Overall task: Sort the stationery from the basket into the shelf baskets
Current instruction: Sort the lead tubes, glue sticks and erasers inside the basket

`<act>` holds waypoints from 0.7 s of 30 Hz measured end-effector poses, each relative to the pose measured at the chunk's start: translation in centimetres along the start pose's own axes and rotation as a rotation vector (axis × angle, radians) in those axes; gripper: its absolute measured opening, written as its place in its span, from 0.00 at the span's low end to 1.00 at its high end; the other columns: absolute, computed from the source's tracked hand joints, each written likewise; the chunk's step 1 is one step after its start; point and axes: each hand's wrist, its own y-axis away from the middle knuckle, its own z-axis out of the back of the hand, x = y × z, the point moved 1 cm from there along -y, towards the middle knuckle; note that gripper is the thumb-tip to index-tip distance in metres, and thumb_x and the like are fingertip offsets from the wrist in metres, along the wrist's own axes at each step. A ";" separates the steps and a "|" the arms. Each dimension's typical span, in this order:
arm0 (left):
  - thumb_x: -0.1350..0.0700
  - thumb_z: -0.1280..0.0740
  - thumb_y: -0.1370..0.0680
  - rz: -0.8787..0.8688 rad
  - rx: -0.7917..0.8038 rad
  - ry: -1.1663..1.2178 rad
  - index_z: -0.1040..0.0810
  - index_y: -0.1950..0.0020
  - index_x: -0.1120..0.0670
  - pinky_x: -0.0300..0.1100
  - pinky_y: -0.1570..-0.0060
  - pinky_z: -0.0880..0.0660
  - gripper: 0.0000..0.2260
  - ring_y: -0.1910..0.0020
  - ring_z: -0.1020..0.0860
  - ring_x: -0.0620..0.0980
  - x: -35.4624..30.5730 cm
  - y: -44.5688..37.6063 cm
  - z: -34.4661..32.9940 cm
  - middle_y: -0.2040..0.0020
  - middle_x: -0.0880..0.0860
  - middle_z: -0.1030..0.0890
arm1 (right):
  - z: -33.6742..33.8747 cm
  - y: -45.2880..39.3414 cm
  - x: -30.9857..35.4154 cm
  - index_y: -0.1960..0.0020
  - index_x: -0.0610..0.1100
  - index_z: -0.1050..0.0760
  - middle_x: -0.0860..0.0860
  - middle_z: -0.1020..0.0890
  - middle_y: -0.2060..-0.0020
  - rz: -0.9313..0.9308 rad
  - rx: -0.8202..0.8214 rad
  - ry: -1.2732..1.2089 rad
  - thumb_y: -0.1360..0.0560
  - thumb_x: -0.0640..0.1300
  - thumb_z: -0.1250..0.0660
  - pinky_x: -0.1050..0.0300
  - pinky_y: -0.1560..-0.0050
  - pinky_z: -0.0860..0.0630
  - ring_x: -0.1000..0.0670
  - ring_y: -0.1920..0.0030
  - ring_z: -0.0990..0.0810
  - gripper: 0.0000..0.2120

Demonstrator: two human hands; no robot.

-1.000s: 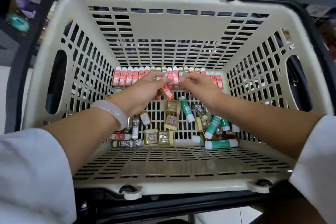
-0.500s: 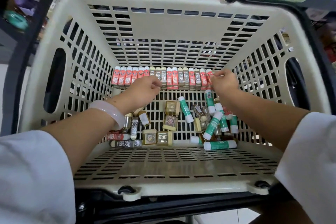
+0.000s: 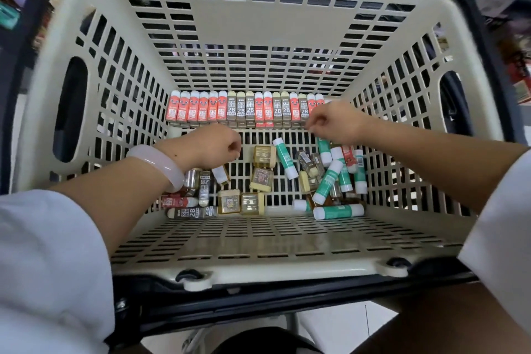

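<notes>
Row of boxes (image 3: 244,109) along basket's (image 3: 258,238) far wall, glue sticks (image 3: 336,172) right.

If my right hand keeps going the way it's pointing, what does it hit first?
Probably the row of lead boxes against the far wall; the right hand sits at its right end, though depth is unclear.

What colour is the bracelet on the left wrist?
Pale pinkish white bracelet, seen best in the head view.

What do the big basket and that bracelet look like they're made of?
Basket: looks like cream moulded plastic, matte, with slotted walls and moulded handle holes. Bracelet: smooth, glossy, milky and slightly translucent, possibly jade or glass; the picture cannot settle which.
</notes>
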 end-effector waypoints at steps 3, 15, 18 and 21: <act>0.54 0.36 0.23 -0.031 0.240 -0.072 0.24 0.43 0.56 0.41 0.48 0.28 0.10 0.48 0.24 0.49 0.1 0.5 -0.6 0.45 0.51 0.22 | -2.0 1.8 2.7 0.46 0.43 0.22 0.51 0.19 0.51 0.263 0.271 0.106 0.23 0.43 0.37 0.66 0.51 0.30 0.55 0.53 0.22 0.09; 0.55 0.33 0.26 0.211 0.327 -0.364 0.25 0.47 0.58 0.37 0.59 0.31 0.11 0.57 0.27 0.50 2.3 2.5 2.1 0.55 0.52 0.24 | -10.2 2.2 13.1 0.35 0.41 0.30 0.43 0.21 0.49 0.564 0.290 0.124 0.25 0.37 0.38 0.53 0.54 0.24 0.44 0.48 0.21 0.19; 0.54 0.30 0.27 0.275 0.418 -0.380 0.29 0.39 0.56 0.42 0.46 0.28 0.19 0.47 0.25 0.52 3.0 3.0 2.0 0.46 0.53 0.23 | -10.9 1.3 14.1 0.36 0.39 0.33 0.41 0.26 0.47 0.389 0.116 0.145 0.27 0.33 0.39 0.55 0.69 0.31 0.42 0.53 0.22 0.20; 0.53 0.28 0.30 0.258 0.447 -0.373 0.33 0.38 0.52 0.47 0.43 0.28 0.24 0.46 0.25 0.53 3.0 2.9 0.8 0.45 0.52 0.24 | -10.0 -0.2 14.1 0.41 0.40 0.31 0.45 0.29 0.53 0.285 0.137 0.040 0.27 0.38 0.38 0.57 0.69 0.32 0.42 0.52 0.23 0.14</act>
